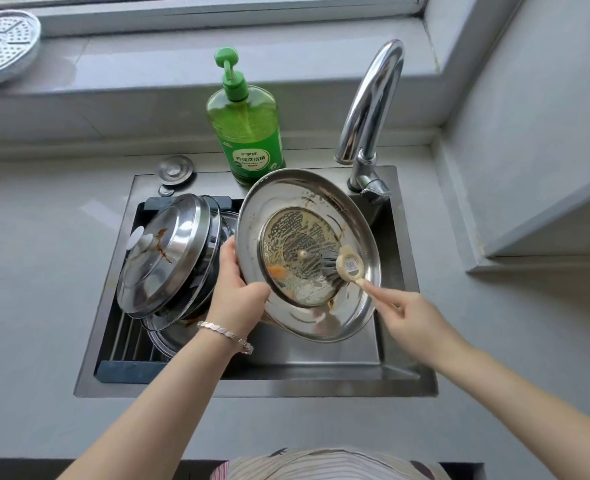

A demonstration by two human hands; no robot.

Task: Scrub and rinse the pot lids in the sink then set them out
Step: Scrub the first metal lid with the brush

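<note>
Garment [331, 465], two hands [239, 289] [413, 318], one held lid [286, 195], one brush [348, 267]

Two hands are counted, left hand [238, 294] and right hand [409, 318]; one brush [349, 268], one bottle [248, 133], one tap [373, 109]; at least three lids: held lid [286, 195], knobbed lid [179, 247], bottom lid [167, 336].

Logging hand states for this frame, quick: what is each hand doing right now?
Left hand: closed, gripping the rim of the tilted pot lid.
Right hand: closed, pinching the handle of the scrub brush.
</note>
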